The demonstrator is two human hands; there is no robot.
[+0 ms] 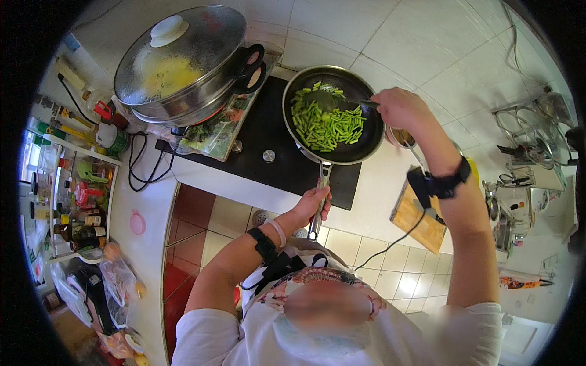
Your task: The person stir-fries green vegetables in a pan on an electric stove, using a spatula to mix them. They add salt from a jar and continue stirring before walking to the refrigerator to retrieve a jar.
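Observation:
A dark frying pan (371,142) with a metal rim sits over the right part of the black cooktop (219,162). Cut green vegetable stalks (327,128) lie across its base, thicker toward the left and middle. My left hand (313,203) is wrapped around the pan's metal handle (315,228), which points toward my body. Above the pan's right rim, my right hand (398,107) grips the handle of a dark spatula (327,99). The spatula's blade rests among the stalks near the far side of the pan and looks blurred.
At the left stands a large steel steamer (183,98) with a glass lid and yellow food inside. A wooden cutting board (419,215) with a knife lies at the right, near a small pot (400,137). A power cord (130,167) loops over the left counter beside a bottle rack (84,196).

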